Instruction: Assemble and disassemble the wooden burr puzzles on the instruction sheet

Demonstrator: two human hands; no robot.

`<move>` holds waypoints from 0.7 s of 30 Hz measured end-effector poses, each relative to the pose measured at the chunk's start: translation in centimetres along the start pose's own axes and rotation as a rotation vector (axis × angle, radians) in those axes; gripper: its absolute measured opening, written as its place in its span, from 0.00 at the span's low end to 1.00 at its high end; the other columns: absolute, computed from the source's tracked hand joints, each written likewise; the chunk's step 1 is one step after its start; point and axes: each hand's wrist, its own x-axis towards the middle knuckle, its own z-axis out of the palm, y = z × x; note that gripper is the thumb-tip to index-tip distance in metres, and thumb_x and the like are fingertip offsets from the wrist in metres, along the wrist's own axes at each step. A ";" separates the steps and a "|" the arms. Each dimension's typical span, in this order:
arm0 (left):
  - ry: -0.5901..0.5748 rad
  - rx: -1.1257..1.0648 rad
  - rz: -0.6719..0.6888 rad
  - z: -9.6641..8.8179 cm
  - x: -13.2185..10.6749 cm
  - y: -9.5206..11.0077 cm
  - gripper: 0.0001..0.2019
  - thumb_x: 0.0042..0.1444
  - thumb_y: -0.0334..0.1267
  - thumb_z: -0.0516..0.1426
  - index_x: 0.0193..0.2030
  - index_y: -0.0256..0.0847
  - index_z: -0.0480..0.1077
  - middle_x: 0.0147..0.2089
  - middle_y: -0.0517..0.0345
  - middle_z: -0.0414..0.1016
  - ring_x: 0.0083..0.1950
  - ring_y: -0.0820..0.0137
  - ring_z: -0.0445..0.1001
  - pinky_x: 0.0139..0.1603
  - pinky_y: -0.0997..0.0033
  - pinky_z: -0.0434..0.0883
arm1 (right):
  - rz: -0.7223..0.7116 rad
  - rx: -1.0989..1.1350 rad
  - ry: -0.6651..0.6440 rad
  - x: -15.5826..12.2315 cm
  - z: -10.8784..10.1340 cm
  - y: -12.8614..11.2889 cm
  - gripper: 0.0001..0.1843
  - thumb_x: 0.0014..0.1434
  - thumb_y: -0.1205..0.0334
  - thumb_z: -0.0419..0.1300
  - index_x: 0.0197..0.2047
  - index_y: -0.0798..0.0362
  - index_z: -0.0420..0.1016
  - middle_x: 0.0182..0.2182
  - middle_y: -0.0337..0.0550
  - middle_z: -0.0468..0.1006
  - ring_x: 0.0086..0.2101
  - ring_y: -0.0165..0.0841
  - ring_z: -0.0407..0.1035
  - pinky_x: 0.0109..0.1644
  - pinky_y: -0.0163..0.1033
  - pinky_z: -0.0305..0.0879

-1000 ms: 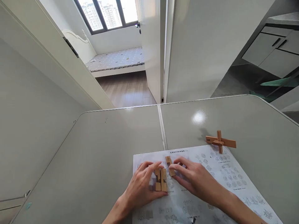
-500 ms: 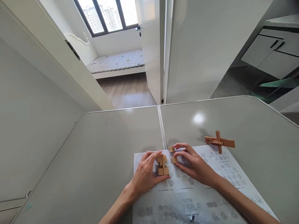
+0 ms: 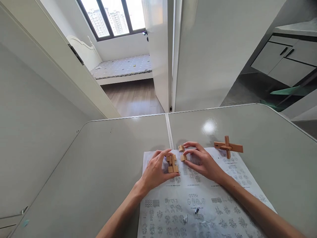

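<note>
My left hand (image 3: 154, 171) is closed around a cluster of interlocking wooden puzzle pieces (image 3: 173, 164), thumb at its near end and fingers at its far end. The cluster is just above or on the printed sheet (image 3: 178, 201); the exact contact is hidden. To its right, my right hand (image 3: 205, 162) pinches a notched wooden puzzle piece (image 3: 183, 157) between thumb and fingers. A narrow gap separates this piece from the cluster. Part of the notched piece is hidden by my fingertips.
A wooden cross-shaped puzzle (image 3: 228, 147) marked with a 2 stands at the sheet's far right corner. The sheet, printed with puzzle diagrams, lies on a grey table (image 3: 119, 152) with a seam (image 3: 169, 130). Beyond are an open door (image 3: 158, 59) and a bed (image 3: 123, 67).
The view has tilted down, showing more of the sheet's near part. Both hands keep their grips, and the notched piece in my right hand has turned slightly.
</note>
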 end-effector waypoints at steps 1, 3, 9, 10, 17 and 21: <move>-0.004 -0.005 0.002 0.1 -0.1 0.1 0.44 0.50 0.45 0.76 0.71 0.52 0.61 0.61 0.52 0.80 0.64 0.51 0.73 0.61 0.48 0.75 | 0.010 0.010 0.005 -0.1 0.0 -0.1 0.06 0.70 0.57 0.64 0.49 0.46 0.77 0.64 0.52 0.71 0.63 0.48 0.71 0.64 0.56 0.73; -0.019 -0.012 0.009 0.3 -0.3 0.4 0.45 0.50 0.45 0.76 0.71 0.52 0.61 0.61 0.52 0.80 0.65 0.51 0.72 0.63 0.47 0.75 | 0.035 0.037 0.004 -0.4 0.0 -0.4 0.06 0.70 0.57 0.65 0.49 0.45 0.77 0.65 0.51 0.71 0.65 0.48 0.70 0.66 0.57 0.71; -0.050 -0.012 0.020 0.4 -0.6 0.5 0.44 0.51 0.47 0.75 0.72 0.53 0.61 0.60 0.52 0.80 0.64 0.51 0.73 0.63 0.48 0.75 | 0.099 0.141 -0.047 -0.9 -0.3 -1.1 0.07 0.69 0.55 0.65 0.48 0.45 0.77 0.66 0.49 0.74 0.63 0.47 0.72 0.64 0.54 0.72; -0.056 -0.004 0.022 0.4 -0.6 0.5 0.44 0.51 0.47 0.75 0.71 0.53 0.62 0.60 0.52 0.80 0.64 0.51 0.73 0.63 0.47 0.74 | 0.104 0.151 -0.046 -1.0 -0.3 -1.1 0.07 0.69 0.54 0.65 0.48 0.45 0.78 0.66 0.49 0.74 0.63 0.47 0.72 0.64 0.54 0.72; -0.073 0.020 0.038 0.6 -0.4 0.7 0.43 0.49 0.48 0.76 0.69 0.52 0.63 0.61 0.53 0.79 0.63 0.51 0.73 0.65 0.48 0.73 | 0.107 0.158 -0.038 -1.2 -0.2 -0.3 0.09 0.68 0.54 0.67 0.49 0.45 0.79 0.66 0.50 0.74 0.64 0.48 0.72 0.67 0.56 0.70; -0.071 -0.100 -0.005 0.2 0.0 0.6 0.42 0.46 0.51 0.77 0.67 0.51 0.68 0.60 0.52 0.80 0.63 0.51 0.73 0.64 0.48 0.73 | 0.112 0.206 -0.005 -1.2 -0.2 -0.4 0.10 0.67 0.53 0.67 0.49 0.46 0.80 0.66 0.51 0.75 0.63 0.48 0.72 0.67 0.58 0.70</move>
